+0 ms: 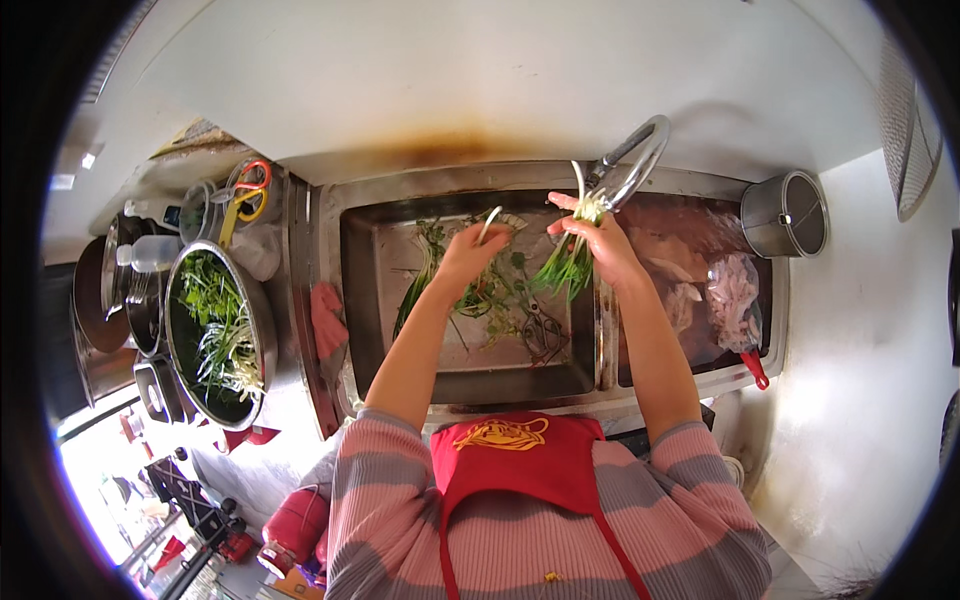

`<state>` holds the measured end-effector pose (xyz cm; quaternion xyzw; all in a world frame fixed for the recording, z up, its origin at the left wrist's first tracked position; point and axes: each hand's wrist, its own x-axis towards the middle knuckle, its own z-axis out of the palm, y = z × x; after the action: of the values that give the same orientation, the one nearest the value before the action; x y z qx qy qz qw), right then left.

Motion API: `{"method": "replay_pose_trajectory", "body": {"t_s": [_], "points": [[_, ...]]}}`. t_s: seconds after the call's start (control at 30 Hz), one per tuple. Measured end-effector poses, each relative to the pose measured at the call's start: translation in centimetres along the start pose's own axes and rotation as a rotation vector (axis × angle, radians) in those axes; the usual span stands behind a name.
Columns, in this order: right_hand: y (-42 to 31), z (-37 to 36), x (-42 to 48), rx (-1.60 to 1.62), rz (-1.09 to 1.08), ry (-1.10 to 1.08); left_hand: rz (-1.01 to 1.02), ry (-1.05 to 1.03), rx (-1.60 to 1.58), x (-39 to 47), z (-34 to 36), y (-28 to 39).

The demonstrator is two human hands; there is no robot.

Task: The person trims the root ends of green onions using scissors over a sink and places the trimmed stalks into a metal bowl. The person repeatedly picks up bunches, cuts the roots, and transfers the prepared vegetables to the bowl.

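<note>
My right hand [596, 236] holds a bunch of green onions [566, 266] beside the curved metal faucet [651, 154]. White bulb ends point up and green leaves hang down over the left sink basin [457, 380]. Over the same basin, my left hand [476, 251] has a thin white stalk [491, 219] at its fingers, and its grip is partly hidden. More green onions [429, 251], leafy scraps and a pair of scissors [544, 334] lie on the basin's bottom.
Raw meat [667, 251] and a plastic bag of meat [733, 296] lie in the right basin. A metal cylinder [784, 214] stands at its corner. At left are a steel bowl of greens [217, 330], orange-and-yellow-handled scissors [244, 202] and a pink cloth [328, 319].
</note>
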<state>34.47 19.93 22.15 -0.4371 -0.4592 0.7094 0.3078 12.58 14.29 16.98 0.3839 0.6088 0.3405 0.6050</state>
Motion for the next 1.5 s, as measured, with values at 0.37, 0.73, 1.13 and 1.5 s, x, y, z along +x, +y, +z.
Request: {"method": "replay_pose_trajectory", "body": {"t_s": [0.37,0.73,1.13,1.5], "points": [[-0.1,-1.0,-1.5,-0.264,0.111,0.138,-0.063,-0.058,-0.166,2.1,5.1,5.0],[-0.3,-0.2,0.5,-0.412,-0.101,0.447,0.159,-0.207,0.055,1.9,7.0,4.8],[0.0,-4.2,0.6,-0.309,-0.206,0.683,0.040,-0.049,0.015,-1.9,3.3,3.1],[0.1,0.5,0.0,-0.268,0.031,0.495,0.048,-0.067,0.138,-2.2,5.0,3.2]]}}
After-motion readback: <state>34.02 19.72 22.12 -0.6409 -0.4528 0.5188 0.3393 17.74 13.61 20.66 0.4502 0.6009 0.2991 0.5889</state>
